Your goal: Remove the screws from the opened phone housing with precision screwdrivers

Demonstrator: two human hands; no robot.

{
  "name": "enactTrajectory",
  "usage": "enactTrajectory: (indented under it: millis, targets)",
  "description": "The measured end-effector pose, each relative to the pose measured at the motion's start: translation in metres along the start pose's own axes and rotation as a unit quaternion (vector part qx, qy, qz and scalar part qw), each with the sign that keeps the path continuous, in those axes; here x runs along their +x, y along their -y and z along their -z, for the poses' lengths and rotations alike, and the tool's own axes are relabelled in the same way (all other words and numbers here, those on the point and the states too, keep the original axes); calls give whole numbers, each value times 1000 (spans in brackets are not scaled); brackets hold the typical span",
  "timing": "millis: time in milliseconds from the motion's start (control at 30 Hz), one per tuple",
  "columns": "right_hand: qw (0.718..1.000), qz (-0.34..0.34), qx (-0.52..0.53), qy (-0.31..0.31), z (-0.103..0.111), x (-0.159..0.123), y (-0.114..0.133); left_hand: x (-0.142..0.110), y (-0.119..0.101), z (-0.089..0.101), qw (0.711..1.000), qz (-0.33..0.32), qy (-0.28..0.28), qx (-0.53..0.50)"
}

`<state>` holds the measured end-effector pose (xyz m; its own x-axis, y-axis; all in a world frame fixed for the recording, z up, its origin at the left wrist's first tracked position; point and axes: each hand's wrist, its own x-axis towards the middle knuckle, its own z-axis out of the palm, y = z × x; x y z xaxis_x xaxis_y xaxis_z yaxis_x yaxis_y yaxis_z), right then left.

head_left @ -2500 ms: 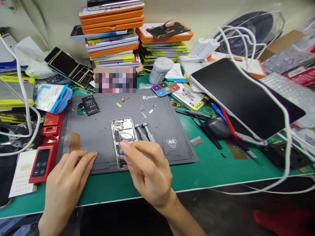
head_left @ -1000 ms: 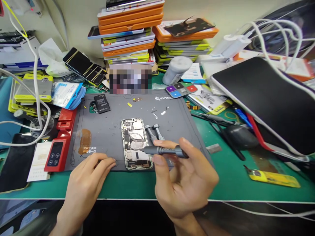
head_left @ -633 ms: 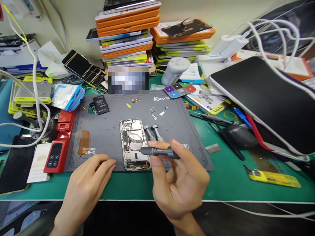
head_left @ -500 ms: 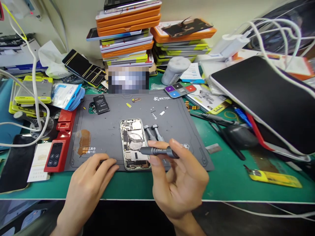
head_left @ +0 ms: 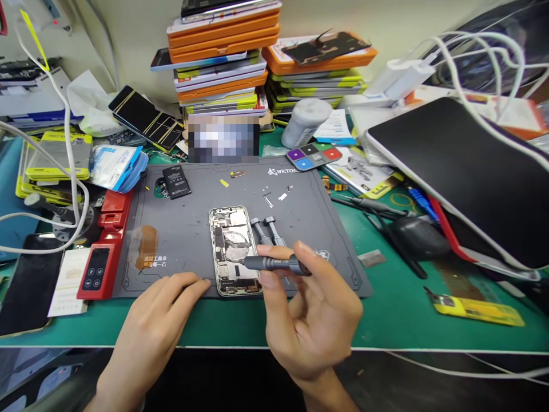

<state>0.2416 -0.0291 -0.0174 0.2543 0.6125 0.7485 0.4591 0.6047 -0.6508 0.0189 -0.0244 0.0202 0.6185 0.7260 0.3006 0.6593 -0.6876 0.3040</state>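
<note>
An opened smartphone lies on the grey work mat, its inner parts bare and a round coil showing in the middle. My right hand pinches a dark grey screwdriver between thumb and fingers, held nearly level. Its narrow end points left over the phone's right side; I cannot tell if it touches. Two more screwdrivers lie just behind that hand, partly hidden by it. To the left of the phone, my left hand rests holding nothing, fingers loosely bent, fingertips on the mat's front edge.
A phone battery and small loose parts lie farther back on the mat. At left stands a red device with buttons. Stacked boxes rise behind, and a black panel, cables and a yellow tool occupy the right.
My left hand has shifted slightly right, closer to the phone, with its fingers stretched a little more. The right hand and its screwdriver have hardly moved. The white cable at left has swung right.
</note>
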Motion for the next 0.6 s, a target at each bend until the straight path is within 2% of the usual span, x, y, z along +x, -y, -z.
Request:
enactTrajectory:
  millis: [267,400,500,600]
  targets:
    - [1000,-16,-5,-14,0,-2,-1,0,2,-6,998,34,-46,6]
    - [1000,-17,-6,-11,2,0,0,0,3,-9,998,35,-44,28]
    - [1000,-17,-5,-7,3,2,1,3,1,-10,997,30,-52,39]
    - [1000,-14,-11,-12,3,2,2,11,-6,-12,995,61,-72,9]
